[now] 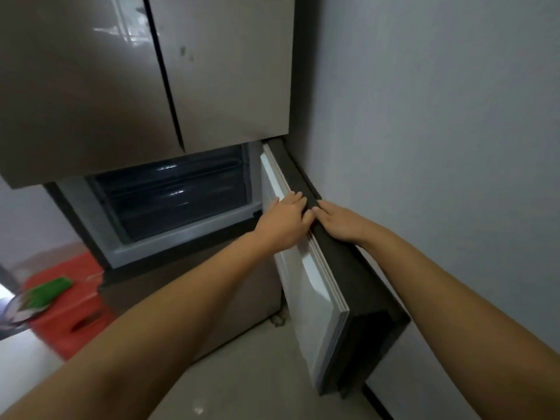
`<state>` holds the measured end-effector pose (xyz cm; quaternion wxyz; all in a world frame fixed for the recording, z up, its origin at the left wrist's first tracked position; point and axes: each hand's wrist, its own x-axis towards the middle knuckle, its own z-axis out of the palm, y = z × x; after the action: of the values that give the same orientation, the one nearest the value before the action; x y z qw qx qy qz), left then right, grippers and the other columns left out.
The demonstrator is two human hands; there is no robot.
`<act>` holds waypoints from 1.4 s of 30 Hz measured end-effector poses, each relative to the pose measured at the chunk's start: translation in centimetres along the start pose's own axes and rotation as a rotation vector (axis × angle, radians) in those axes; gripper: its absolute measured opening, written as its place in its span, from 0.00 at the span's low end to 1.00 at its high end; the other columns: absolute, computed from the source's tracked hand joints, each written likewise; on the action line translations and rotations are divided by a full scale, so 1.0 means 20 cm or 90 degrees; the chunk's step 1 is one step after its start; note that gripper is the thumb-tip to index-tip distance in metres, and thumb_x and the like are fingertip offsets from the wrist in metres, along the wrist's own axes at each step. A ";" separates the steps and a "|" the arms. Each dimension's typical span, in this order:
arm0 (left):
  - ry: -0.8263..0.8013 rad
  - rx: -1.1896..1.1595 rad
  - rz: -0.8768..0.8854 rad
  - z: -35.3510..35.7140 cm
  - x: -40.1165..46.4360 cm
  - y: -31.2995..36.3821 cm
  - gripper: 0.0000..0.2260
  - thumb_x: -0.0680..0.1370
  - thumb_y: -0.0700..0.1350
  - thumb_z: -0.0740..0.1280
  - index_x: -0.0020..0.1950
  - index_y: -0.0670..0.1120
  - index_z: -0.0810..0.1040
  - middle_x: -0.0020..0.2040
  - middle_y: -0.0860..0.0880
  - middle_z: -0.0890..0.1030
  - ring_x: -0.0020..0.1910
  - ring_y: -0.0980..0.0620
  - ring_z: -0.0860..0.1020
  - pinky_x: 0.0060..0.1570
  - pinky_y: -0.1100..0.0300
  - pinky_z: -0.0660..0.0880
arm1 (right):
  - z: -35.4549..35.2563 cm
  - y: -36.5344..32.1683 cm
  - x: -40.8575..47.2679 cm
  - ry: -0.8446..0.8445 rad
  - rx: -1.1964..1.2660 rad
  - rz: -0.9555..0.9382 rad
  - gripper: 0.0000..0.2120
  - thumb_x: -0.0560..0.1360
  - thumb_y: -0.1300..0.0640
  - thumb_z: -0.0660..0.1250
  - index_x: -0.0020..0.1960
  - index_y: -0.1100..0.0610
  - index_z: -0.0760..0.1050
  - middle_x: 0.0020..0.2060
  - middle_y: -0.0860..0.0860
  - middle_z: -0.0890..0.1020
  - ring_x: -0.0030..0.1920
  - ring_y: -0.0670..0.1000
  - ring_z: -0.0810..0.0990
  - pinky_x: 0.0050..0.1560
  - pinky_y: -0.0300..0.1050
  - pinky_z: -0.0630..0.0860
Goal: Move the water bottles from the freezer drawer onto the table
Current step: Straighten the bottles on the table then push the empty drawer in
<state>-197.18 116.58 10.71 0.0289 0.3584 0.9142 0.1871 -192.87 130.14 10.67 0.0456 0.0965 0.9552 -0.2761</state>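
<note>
The freezer's lower door stands swung open to the right, white lining facing inward, dark top edge up. My left hand lies on that top edge, fingers flat across it and thumb on the white lining. Beside it, my right hand rests flat on the dark edge; the fingertips of both hands nearly touch. Inside the open compartment are dark, translucent freezer drawers, pushed in. No water bottle is visible; the drawers' contents are hidden.
The fridge's upper doors are closed above the compartment. A grey wall stands close behind the open door. A red plastic stool carrying a green packet sits at the lower left on the tiled floor.
</note>
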 end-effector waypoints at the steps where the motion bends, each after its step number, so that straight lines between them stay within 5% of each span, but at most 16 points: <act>1: 0.004 -0.005 -0.014 -0.02 -0.08 -0.04 0.22 0.83 0.49 0.52 0.74 0.42 0.64 0.77 0.44 0.59 0.77 0.49 0.56 0.76 0.50 0.50 | 0.05 -0.06 0.00 -0.009 0.000 -0.017 0.25 0.85 0.51 0.47 0.78 0.61 0.54 0.77 0.55 0.59 0.77 0.54 0.57 0.72 0.40 0.53; 4: -0.014 0.000 -0.058 -0.10 -0.26 -0.13 0.22 0.83 0.52 0.53 0.74 0.43 0.64 0.77 0.43 0.58 0.77 0.48 0.57 0.76 0.50 0.52 | 0.19 -0.17 0.05 -0.028 -0.023 -0.054 0.27 0.84 0.45 0.46 0.78 0.58 0.55 0.78 0.54 0.57 0.79 0.54 0.50 0.78 0.51 0.49; 8: -0.101 0.038 -0.130 -0.22 -0.40 -0.30 0.30 0.82 0.53 0.56 0.79 0.43 0.48 0.80 0.47 0.44 0.78 0.48 0.53 0.73 0.55 0.56 | 0.31 -0.28 0.15 -0.016 -0.180 -0.163 0.24 0.83 0.44 0.48 0.74 0.52 0.66 0.76 0.50 0.63 0.79 0.51 0.50 0.76 0.63 0.50; 13: -0.096 0.135 -0.210 -0.34 -0.50 -0.61 0.29 0.82 0.44 0.55 0.79 0.45 0.44 0.79 0.48 0.43 0.78 0.48 0.47 0.75 0.52 0.50 | 0.45 -0.45 0.33 0.011 -0.258 -0.315 0.22 0.83 0.45 0.50 0.74 0.49 0.65 0.73 0.48 0.67 0.76 0.49 0.59 0.75 0.60 0.51; 16: 0.001 0.305 -0.257 -0.32 -0.52 -0.71 0.29 0.81 0.42 0.57 0.79 0.44 0.46 0.79 0.44 0.45 0.78 0.47 0.44 0.76 0.46 0.45 | 0.51 -0.54 0.47 0.036 -0.277 -0.403 0.22 0.81 0.44 0.53 0.74 0.48 0.65 0.71 0.48 0.70 0.73 0.49 0.64 0.74 0.56 0.58; 22: 0.129 0.280 -0.317 -0.11 -0.42 -0.86 0.27 0.81 0.49 0.59 0.77 0.45 0.54 0.73 0.44 0.63 0.72 0.45 0.62 0.71 0.51 0.60 | 0.55 -0.64 0.73 0.033 -0.259 -0.518 0.23 0.81 0.51 0.58 0.75 0.50 0.62 0.72 0.47 0.68 0.73 0.47 0.63 0.77 0.48 0.49; 26: 0.197 0.275 -0.407 -0.17 -0.29 -1.11 0.23 0.81 0.51 0.57 0.75 0.47 0.61 0.69 0.47 0.68 0.69 0.48 0.67 0.69 0.53 0.62 | 0.58 -0.66 0.94 0.047 -0.239 -0.549 0.25 0.81 0.55 0.58 0.77 0.53 0.58 0.75 0.50 0.64 0.76 0.49 0.58 0.77 0.46 0.45; 33: 0.206 0.331 -0.401 -0.23 -0.18 -1.44 0.24 0.80 0.47 0.58 0.76 0.45 0.60 0.71 0.46 0.68 0.71 0.46 0.65 0.75 0.49 0.51 | 0.72 -0.78 1.16 0.089 -0.278 -0.567 0.32 0.80 0.55 0.58 0.79 0.56 0.48 0.78 0.51 0.55 0.79 0.51 0.50 0.76 0.49 0.38; 42: 0.163 0.370 -0.348 -0.33 -0.04 -1.77 0.27 0.77 0.48 0.62 0.75 0.43 0.61 0.70 0.44 0.70 0.70 0.43 0.68 0.73 0.46 0.55 | 0.77 -0.89 1.37 0.135 -0.297 -0.553 0.37 0.77 0.56 0.61 0.79 0.57 0.44 0.79 0.54 0.52 0.79 0.53 0.49 0.72 0.49 0.33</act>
<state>-220.62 90.04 3.96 -0.1390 0.0694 0.9866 -0.0502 -222.76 111.56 3.12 -0.1502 -0.2951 0.9429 -0.0376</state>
